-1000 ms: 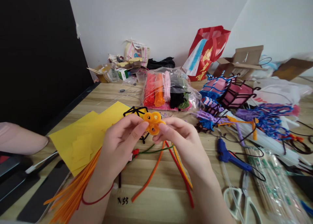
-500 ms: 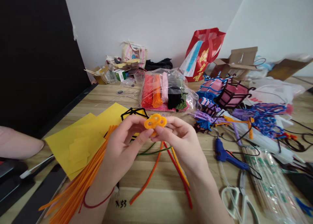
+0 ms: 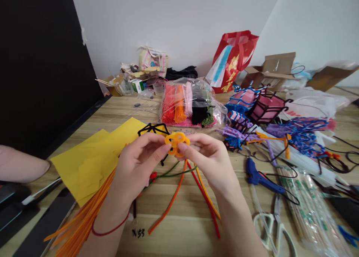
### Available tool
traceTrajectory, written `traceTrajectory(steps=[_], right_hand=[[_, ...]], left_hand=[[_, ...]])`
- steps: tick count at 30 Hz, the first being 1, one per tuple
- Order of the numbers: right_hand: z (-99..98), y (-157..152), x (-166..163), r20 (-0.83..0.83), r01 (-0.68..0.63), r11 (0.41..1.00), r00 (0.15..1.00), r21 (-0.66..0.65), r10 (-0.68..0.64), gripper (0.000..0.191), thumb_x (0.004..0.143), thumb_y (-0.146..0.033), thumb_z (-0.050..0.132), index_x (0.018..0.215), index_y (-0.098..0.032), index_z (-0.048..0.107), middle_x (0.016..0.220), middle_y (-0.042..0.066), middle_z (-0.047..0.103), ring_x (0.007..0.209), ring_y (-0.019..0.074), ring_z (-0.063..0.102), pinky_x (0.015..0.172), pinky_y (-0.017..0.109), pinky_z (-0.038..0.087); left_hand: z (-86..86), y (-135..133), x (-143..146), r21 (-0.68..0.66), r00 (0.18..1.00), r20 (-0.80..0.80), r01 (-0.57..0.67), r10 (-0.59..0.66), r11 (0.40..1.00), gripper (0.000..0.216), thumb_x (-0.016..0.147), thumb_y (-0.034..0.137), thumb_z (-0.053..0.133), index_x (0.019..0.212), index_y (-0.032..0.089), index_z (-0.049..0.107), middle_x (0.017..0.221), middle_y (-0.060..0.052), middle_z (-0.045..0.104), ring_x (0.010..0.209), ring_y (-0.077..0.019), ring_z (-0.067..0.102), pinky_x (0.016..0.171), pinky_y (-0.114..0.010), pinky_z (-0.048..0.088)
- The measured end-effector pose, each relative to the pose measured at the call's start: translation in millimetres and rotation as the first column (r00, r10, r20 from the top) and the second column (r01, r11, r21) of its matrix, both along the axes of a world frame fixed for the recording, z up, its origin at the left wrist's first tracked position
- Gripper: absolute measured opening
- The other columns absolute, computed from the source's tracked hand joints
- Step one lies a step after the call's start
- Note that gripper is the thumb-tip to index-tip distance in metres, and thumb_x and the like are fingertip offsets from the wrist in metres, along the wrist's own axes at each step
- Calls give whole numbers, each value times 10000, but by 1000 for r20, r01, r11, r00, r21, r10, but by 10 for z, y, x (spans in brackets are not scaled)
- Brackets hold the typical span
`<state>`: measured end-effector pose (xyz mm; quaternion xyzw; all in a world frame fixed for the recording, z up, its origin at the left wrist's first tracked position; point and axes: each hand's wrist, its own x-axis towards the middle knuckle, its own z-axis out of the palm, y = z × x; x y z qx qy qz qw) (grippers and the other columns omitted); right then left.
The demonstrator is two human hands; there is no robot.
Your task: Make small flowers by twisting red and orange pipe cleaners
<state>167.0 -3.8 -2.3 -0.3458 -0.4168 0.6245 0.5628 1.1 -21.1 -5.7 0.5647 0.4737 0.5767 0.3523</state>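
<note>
Between my hands is a small yellow-orange pipe-cleaner flower [image 3: 177, 138] made of several loops, raised above the table. My left hand [image 3: 146, 163] pinches its left side with thumb and index finger. The fingertips of my right hand [image 3: 209, 158] grip its right side. Behind my left hand stands a black pipe-cleaner frame with yellow panels [image 3: 153, 128], partly hidden. Below the hands lie an orange pipe cleaner [image 3: 174, 201], a red pipe cleaner [image 3: 206, 204] and a green pipe cleaner [image 3: 168, 173].
Yellow paper [image 3: 112, 141] and a bundle of orange pipe cleaners [image 3: 89, 212] lie left. A bag of coloured pipe cleaners [image 3: 187, 103] is behind. At right are a blue glue gun [image 3: 259, 178], scissors [image 3: 276, 227], wrapped sticks [image 3: 311, 208] and small lanterns [image 3: 266, 107]. Another person's arm [image 3: 21, 165] shows left.
The flower has tilted so its loops face me more, showing the lower ones. My left thumb has shifted slightly left, and something red now shows beside my left hand.
</note>
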Motion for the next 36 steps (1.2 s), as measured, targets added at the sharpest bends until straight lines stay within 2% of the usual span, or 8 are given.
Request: traceTrajectory(steps=[4,7,12,15,21,26,29,36], right_hand=[[-52,-3,4,-6,26,999,1000,31,-26,229,688,-357,968,743,-212,799,738,10,834,576,150,761,616,262,675],[-98,-9,24,1,-16,998,1000,61,16,186,776,-348,918,791,-212,793,832,27,857,647,169,794,664,281,687],[-128,5,42,10,-46,998,999,40,45,181,781,-345,918,814,-219,792,799,9,845,644,175,799,658,292,700],[-121,11,27,-7,-20,999,1000,46,20,183,759,-328,931,854,-231,809,815,3,848,637,170,792,631,289,699],[-80,-6,-13,-26,39,998,999,52,-37,155,713,-288,951,749,-219,817,700,1,820,569,146,755,561,243,659],[-53,-12,-27,-15,51,998,999,38,-50,155,693,-298,958,728,-225,825,705,6,823,555,155,750,562,268,668],[-41,-13,-38,-25,76,996,997,38,-75,133,694,-279,952,711,-230,830,704,0,823,567,146,750,568,247,666],[-44,-8,-26,-10,79,997,997,26,-79,141,651,-243,959,672,-222,821,647,-5,806,539,140,743,532,214,632]], left_hand=[[8,-57,71,88,1000,-12,-12,13,996,187,807,360,896,908,285,758,869,-3,766,757,-171,738,708,-278,658],[-37,-96,85,204,989,-97,-92,113,975,147,840,282,870,941,311,767,885,18,768,768,-170,739,725,-296,653],[-81,-111,49,346,935,-259,-145,243,927,79,928,294,797,973,358,798,923,26,803,853,-197,772,814,-361,659],[-71,-97,25,347,930,-285,-127,234,929,89,942,285,781,966,364,813,935,30,812,868,-197,779,836,-361,660],[-63,-73,-1,310,933,-278,-137,227,941,102,910,264,803,900,363,825,923,20,809,816,-198,766,513,-284,549],[-31,-68,68,240,970,-173,-126,170,963,122,905,208,784,912,329,800,918,31,805,850,-171,772,773,-285,658],[-22,-66,112,165,983,-72,-156,170,974,104,882,205,796,910,303,776,893,39,800,837,-151,775,800,-247,660],[-75,-61,47,285,942,-256,-139,215,948,135,908,170,769,903,304,775,894,63,801,829,-130,759,779,-227,609]])
